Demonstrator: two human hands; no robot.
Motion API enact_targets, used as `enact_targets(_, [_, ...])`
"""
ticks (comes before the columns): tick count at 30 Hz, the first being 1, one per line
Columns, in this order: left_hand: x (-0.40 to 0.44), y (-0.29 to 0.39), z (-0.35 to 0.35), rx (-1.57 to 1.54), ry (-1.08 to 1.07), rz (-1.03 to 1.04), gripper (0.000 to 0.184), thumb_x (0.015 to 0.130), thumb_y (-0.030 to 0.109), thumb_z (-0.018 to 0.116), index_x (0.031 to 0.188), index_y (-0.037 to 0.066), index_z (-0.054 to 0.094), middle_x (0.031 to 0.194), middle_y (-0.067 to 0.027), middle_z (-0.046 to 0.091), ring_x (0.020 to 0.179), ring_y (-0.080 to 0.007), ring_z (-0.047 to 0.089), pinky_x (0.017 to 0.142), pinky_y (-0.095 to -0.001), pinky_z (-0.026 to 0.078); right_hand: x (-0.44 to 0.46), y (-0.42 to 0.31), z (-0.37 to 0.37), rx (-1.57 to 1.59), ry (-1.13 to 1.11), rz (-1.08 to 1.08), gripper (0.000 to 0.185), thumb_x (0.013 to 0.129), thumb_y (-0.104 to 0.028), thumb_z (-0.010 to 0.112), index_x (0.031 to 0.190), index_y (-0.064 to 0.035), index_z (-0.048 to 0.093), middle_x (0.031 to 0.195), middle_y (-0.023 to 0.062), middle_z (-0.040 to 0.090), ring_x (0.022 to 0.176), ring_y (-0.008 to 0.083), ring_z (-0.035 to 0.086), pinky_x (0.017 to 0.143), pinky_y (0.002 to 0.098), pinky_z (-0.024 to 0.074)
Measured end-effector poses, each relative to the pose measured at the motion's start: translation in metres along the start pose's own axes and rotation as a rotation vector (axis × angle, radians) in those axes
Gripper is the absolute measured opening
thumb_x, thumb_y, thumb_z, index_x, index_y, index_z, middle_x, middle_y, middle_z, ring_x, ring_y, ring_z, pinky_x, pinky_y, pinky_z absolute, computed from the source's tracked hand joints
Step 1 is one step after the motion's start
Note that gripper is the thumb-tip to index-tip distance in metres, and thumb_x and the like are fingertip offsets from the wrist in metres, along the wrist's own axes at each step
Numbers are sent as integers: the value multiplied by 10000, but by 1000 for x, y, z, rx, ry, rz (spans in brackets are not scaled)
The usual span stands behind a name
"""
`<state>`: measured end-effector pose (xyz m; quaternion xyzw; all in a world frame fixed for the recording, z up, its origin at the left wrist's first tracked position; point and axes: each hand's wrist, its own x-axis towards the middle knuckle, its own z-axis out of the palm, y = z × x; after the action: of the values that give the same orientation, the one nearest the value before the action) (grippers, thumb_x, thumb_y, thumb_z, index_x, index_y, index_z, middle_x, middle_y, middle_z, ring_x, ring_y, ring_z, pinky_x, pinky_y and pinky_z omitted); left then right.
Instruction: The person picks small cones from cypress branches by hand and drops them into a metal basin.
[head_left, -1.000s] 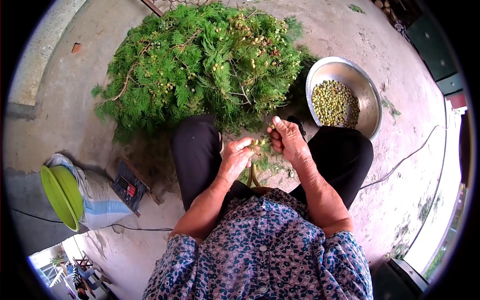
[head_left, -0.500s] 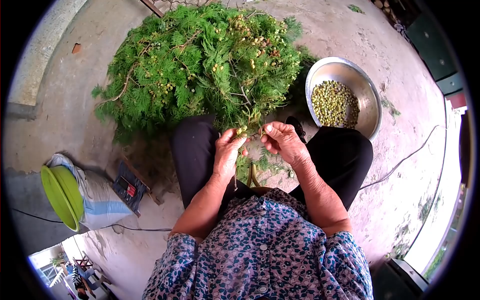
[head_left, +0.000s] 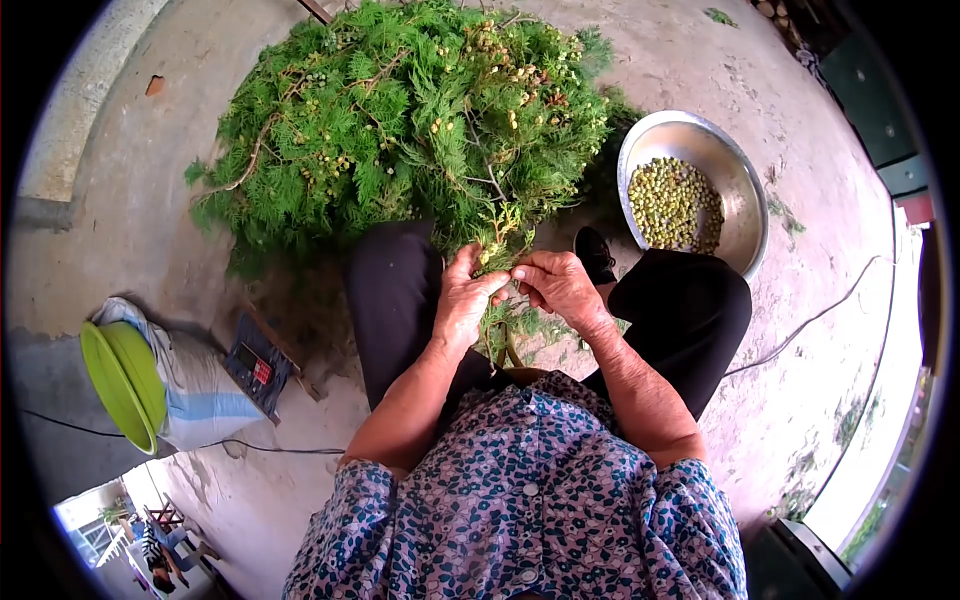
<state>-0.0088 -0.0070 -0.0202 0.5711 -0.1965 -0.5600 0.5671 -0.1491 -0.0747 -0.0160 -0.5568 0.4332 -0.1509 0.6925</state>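
My left hand is closed around a small evergreen sprig with yellowish-green tips, held upright between my knees. Close beside it, my right hand pinches at the sprig's side, thumb and fingertips meeting the left fingers. What lies in that pinch is too small and covered to make out. Just beyond both hands rises a large heap of cut evergreen branches dotted with small yellow-green cones. To the right stands a metal basin, holding many small green cones.
At left, a lime-green plastic basin leans against a pale sack. Beside the sack is a dark item with a red keypad. A cable crosses the concrete floor at right. Another person appears far off at lower left.
My right hand has moved slightly left and down, so its fingertips now meet my left hand. The sprig shows more above the left fingers. The view has shifted slightly.
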Motion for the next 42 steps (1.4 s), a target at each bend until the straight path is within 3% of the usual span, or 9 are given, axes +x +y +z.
enact_targets(4, [3,-7,-6,-58,-44,-16,374,774,-20,587,1124,19,460,801,-29,555,573,-94,487,494,-217,385,5,8,-4,114,114,-6,191,871,-164,566,871,24,601,617,32,568,489,77,507,414,218,413])
enact_targets(7, [3,-7,-7,-54,-80,-47,441,760,-23,602,1169,10,440,869,-48,552,566,-81,491,479,-209,407,11,15,-18,492,190,-61,202,906,-179,504,853,10,550,682,64,574,505,107,526,407,230,427])
enact_targets(14, [-3,1,1,164,-74,-31,275,807,13,566,1075,-7,506,798,-65,590,556,-118,553,469,-216,438,6,-1,-18,783,143,-171,123,860,-130,579,894,-12,579,732,38,581,555,100,537,492,216,439])
enact_targets(17, [-7,4,3,211,-78,31,211,815,26,566,1020,-26,554,815,-85,610,580,-138,599,477,-217,474,6,2,-17,226,89,-219,101,803,8,596,897,-12,627,796,21,576,627,61,515,543,227,442])
enact_targets(18, [-8,5,3,190,-78,49,184,817,28,567,989,-37,575,818,-93,618,591,-145,617,484,-217,489,4,-2,-13,-65,150,-405,152,802,18,584,946,-15,620,767,20,541,594,90,513,540,210,434])
enact_targets(24, [-3,-7,0,358,-60,126,136,813,5,555,930,-46,603,740,-68,632,551,-130,617,465,-212,497,6,4,0,-326,156,-554,255,724,16,642,977,-15,622,790,96,568,722,189,571,654,279,470])
enact_targets(29, [-4,-6,-2,490,-86,160,136,808,-2,524,909,-34,609,704,-54,628,501,-101,586,429,-194,462,8,10,5,-322,211,-544,203,719,-22,663,918,-5,626,781,111,599,656,212,591,597,296,476])
enact_targets(35, [-9,2,-1,507,-193,147,131,784,-19,485,849,-29,598,675,-51,615,440,-74,519,398,-201,413,4,6,-3,159,17,-86,89,839,-71,573,807,-4,621,566,-28,488,469,39,410,413,206,334])
enact_targets(42, [-8,3,-1,456,-173,127,102,778,-2,531,850,-26,599,672,-43,609,439,-78,513,397,-209,407,7,13,-19,680,-87,76,191,853,-184,593,830,5,615,600,18,513,425,78,405,399,191,297])
